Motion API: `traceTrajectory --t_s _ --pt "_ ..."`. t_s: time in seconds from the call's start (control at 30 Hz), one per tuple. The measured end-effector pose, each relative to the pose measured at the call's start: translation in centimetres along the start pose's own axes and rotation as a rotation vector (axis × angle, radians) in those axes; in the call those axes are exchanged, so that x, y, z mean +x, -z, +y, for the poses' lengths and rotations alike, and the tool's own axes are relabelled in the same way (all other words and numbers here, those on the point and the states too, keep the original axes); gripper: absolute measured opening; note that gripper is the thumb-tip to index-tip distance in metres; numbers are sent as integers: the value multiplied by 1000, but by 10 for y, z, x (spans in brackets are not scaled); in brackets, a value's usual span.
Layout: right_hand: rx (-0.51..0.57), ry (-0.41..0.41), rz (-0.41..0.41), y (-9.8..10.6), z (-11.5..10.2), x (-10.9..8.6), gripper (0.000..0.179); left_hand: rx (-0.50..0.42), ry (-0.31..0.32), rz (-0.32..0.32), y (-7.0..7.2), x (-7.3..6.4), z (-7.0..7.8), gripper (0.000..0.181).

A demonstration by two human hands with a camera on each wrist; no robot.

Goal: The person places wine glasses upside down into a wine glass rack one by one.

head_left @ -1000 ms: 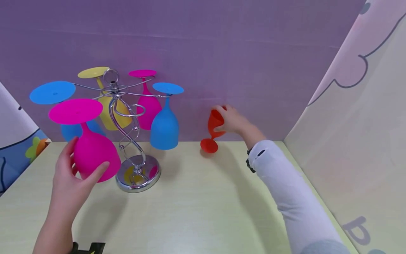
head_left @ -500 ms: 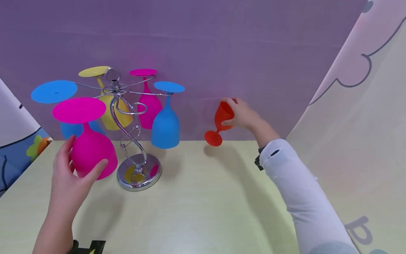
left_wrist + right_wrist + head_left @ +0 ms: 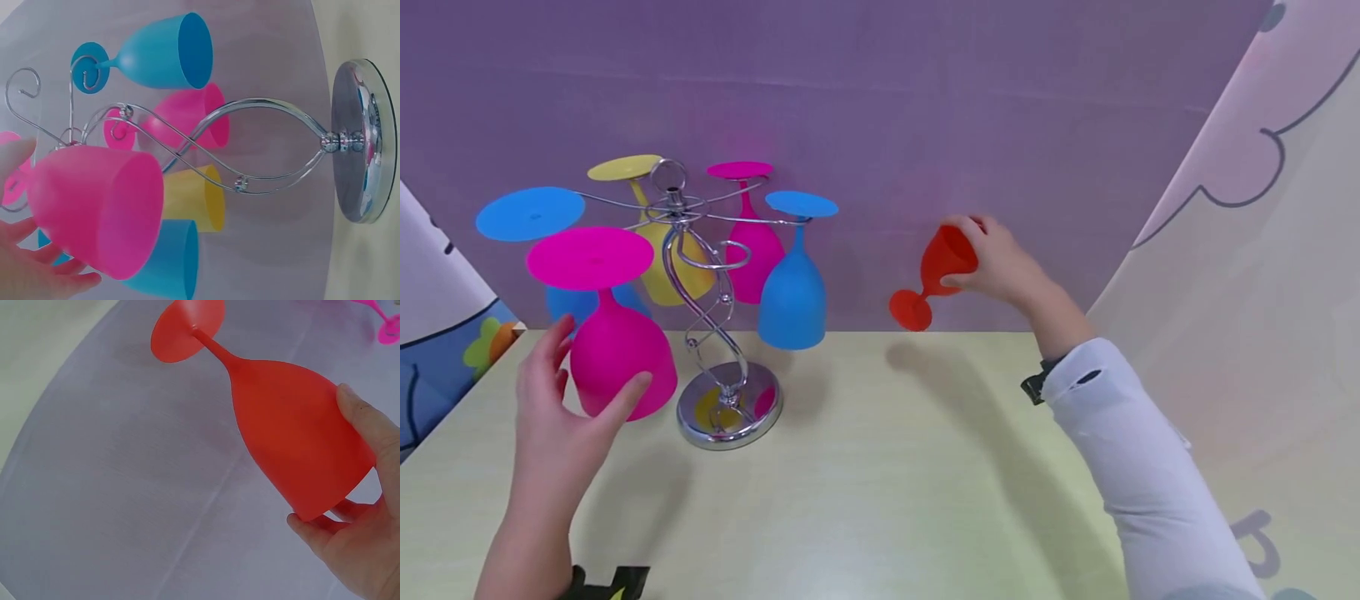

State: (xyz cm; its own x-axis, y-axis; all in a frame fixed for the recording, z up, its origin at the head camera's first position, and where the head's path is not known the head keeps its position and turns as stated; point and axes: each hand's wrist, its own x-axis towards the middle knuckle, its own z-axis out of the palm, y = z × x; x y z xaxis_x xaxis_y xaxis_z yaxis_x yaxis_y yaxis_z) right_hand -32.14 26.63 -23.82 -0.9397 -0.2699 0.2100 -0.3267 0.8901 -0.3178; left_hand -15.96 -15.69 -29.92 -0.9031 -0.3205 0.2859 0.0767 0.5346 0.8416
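My left hand (image 3: 561, 412) is spread around the bowl of a pink plastic goblet (image 3: 623, 358), its thumb in front and its fingers at the left side, with gaps visible. That goblet hangs upside down at the front left of a chrome goblet rack (image 3: 722, 417). In the left wrist view, the pink bowl (image 3: 94, 206) lies beside the spread fingers. My right hand (image 3: 1003, 262) grips a red goblet (image 3: 942, 262) by its bowl near the rim, tilted foot-down and raised off the table. The right wrist view shows thumb and fingers on either side of the red bowl (image 3: 294, 431).
Blue goblets (image 3: 793, 304) (image 3: 531, 214), a yellow goblet (image 3: 658, 287) and another pink goblet (image 3: 756, 258) hang upside down from the rack's arms. A purple backdrop (image 3: 1000, 150) stands behind the pale table (image 3: 850, 467); a patterned panel (image 3: 1247, 333) rises at the right.
My right hand has lifted the red goblet up and to the right, away from the table. The left fingers have spread away from the pink goblet, which now hangs straighter.
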Motion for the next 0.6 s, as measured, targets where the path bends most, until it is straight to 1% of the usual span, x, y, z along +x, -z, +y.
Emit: traceTrajectory --t_s 0.1,0.27,0.33,0.43,0.5,0.57,0.6 --pt "23 -7 36 6 0 -8 80 19 -22 15 1 -5 5 88" --pt "35 8 108 18 1 -22 80 72 -81 39 0 -17 17 90" --pt "32 22 146 22 1 -28 79 80 -93 53 -1 -22 22 90" --pt "36 35 210 27 1 -37 78 63 -121 85 -3 -31 29 90" --pt "53 37 262 30 0 -45 78 38 -158 104 -6 -37 34 89" --pt "79 38 320 31 -1 -51 78 6 -219 110 -11 -41 38 88" --pt "92 43 354 32 -2 -54 78 -12 -263 109 -15 -43 39 88"
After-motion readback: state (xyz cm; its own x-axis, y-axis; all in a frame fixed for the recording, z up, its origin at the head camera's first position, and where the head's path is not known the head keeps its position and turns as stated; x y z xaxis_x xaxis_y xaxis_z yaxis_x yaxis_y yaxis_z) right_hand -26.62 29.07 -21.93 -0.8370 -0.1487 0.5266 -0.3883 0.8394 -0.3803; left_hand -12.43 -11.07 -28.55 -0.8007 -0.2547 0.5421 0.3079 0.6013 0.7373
